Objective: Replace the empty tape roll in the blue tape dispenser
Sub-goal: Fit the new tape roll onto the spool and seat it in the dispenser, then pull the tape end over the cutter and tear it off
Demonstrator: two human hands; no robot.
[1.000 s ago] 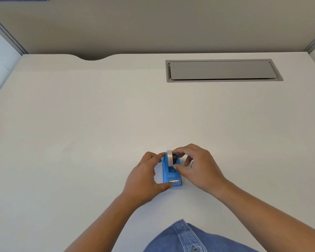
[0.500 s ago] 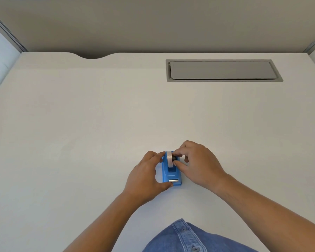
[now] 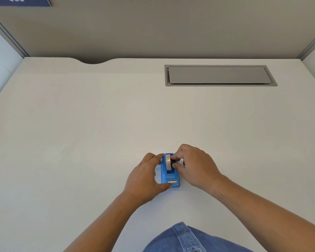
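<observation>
Item: blue tape dispenser (image 3: 170, 176), small plastic body, resting on the white desk (image 3: 80, 133) in the lower centre of the frame, its metal cutting blade (image 3: 172, 182) at the end nearest the bottom of the frame. Contents: one tape roll (image 3: 168, 162), pale and translucent, standing on edge in the upper half of the dispenser; a dark hub shows at the roll's right face, partly hidden by fingers. Left hand (image 3: 144, 180): to the left of the dispenser, wrapped against its left side, thumb tip touching the lower corner beside the blade, fingertips reaching the upper left end by the roll; the hand grips the dispenser body. Right hand (image 3: 195, 166): to the right of the dispenser, fingers curled in, thumb and forefinger narrowed onto the right side of the roll at the hub; whether they pinch the hub or only press on it cannot be told. Surroundings: grey recessed cable flap (image 3: 218, 75) in the upper right of the desk; curved notch (image 3: 95, 61) in the desk's far edge, upper left; beige partition wall (image 3: 162, 26) across the top; corner of a dark blue sign (image 3: 20, 1) at the upper left; denim shirt (image 3: 187, 239) with buttons at the bottom edge.
</observation>
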